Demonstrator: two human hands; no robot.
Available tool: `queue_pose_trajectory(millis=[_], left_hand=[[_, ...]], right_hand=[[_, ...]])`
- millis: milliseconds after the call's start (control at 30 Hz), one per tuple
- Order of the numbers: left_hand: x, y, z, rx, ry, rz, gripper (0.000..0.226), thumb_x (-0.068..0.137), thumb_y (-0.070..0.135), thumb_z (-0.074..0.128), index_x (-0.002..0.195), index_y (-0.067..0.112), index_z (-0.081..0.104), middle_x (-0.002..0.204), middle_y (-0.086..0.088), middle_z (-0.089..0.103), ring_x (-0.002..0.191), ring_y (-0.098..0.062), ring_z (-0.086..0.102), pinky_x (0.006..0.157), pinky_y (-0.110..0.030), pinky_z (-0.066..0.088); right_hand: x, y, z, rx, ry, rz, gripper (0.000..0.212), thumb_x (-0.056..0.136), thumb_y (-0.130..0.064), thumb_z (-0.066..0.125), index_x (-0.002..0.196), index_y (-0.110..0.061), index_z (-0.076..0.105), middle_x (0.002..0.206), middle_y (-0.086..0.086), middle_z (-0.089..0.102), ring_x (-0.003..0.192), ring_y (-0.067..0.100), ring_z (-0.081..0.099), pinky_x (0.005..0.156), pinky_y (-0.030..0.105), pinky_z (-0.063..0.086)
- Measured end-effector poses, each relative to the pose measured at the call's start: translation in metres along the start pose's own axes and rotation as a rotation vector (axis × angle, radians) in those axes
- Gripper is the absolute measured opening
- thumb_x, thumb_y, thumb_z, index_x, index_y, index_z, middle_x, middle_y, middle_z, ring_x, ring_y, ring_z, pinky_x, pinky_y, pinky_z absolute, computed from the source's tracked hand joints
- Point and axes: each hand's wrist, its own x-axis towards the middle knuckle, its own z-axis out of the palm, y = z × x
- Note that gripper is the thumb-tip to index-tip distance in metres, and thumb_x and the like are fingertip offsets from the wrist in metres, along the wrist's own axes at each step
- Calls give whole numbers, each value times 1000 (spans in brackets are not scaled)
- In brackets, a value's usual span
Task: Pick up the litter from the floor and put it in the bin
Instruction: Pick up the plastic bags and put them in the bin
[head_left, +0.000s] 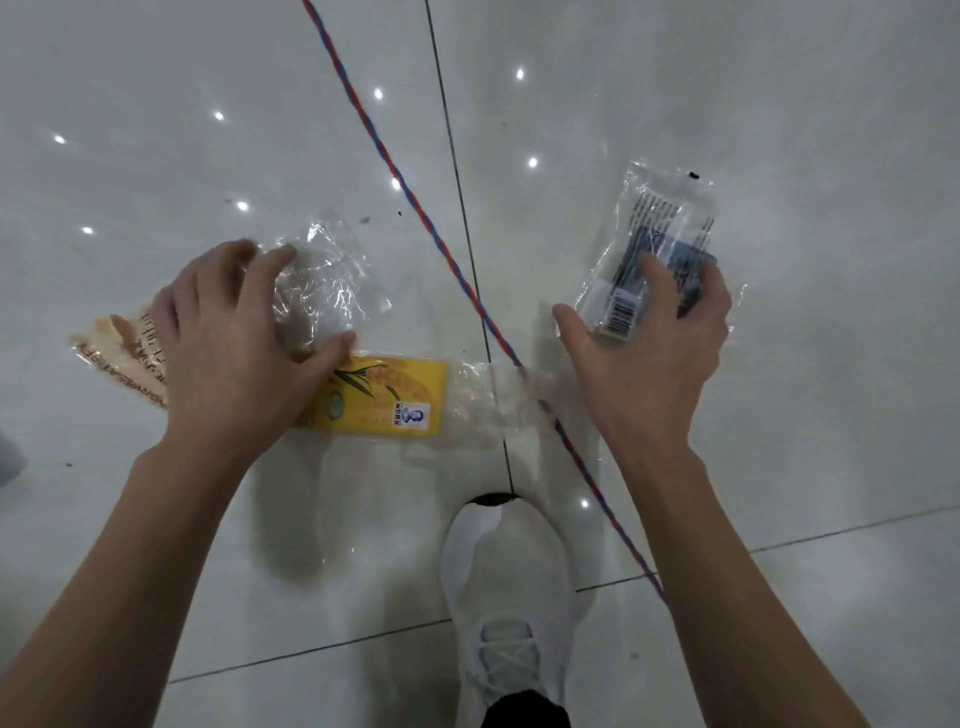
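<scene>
Several pieces of litter lie on the glossy white tile floor. My left hand reaches down over a crumpled clear plastic wrapper, fingers spread and curling onto it. Under the palm lies a clear bag with a yellow label, and a tan printed wrapper sticks out to the left. My right hand covers the lower end of a clear packet with a dark barcoded label, fingers curled over it, thumb spread out to the left. No bin is in view.
A red and blue twisted cord runs diagonally across the floor between my hands. My white shoe stands at the bottom centre. Dark grout lines cross the tiles.
</scene>
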Motion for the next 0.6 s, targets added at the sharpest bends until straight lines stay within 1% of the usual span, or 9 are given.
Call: queue_pose_trajectory(millis=[67, 200, 267, 400, 500, 600], left_hand=[[2, 1, 0, -14, 15, -14, 81, 72, 48, 84, 140, 20, 51, 141, -14, 48, 134, -33, 40, 109, -47, 23], [6, 6, -3, -14, 43, -17, 83, 72, 50, 83, 141, 21, 49, 140, -16, 47, 133, -34, 40, 111, -47, 21], [7, 10, -4, -22, 43, -15, 82, 73, 52, 81, 142, 21, 48, 141, -16, 46, 134, -34, 40, 112, -47, 20], [8, 20, -6, -38, 45, 2, 84, 71, 60, 69, 142, 21, 48, 141, -15, 46, 132, -35, 42, 112, -47, 21], [7, 26, -6, -42, 49, 30, 83, 72, 60, 68, 142, 19, 49, 140, -16, 47, 130, -36, 43, 110, -46, 22], [7, 31, -5, -44, 60, 52, 82, 73, 58, 72, 141, 19, 50, 139, -16, 49, 131, -35, 44, 110, -46, 23]], right_hand=[[0, 1, 6, 11, 6, 9, 83, 74, -62, 77, 144, -24, 54, 164, 17, 24, 150, 37, 29, 118, 55, 32], [1, 0, 17, 0, 6, 3, 81, 76, -59, 76, 145, -23, 53, 163, 19, 25, 151, 37, 26, 120, 51, 29], [0, -1, 22, 1, 14, -9, 75, 77, -55, 72, 142, -21, 56, 161, 21, 29, 150, 38, 27, 119, 50, 29], [-2, -4, 28, 41, 66, -49, 58, 79, -38, 69, 131, -14, 64, 155, 23, 39, 147, 44, 34, 115, 57, 34], [-3, -4, 28, 93, 88, -60, 46, 80, -29, 65, 123, -13, 69, 151, 20, 45, 145, 42, 38, 113, 59, 37], [-2, -1, 29, 128, 161, -123, 35, 82, -22, 65, 113, -9, 73, 144, 18, 54, 137, 36, 49, 108, 55, 43]])
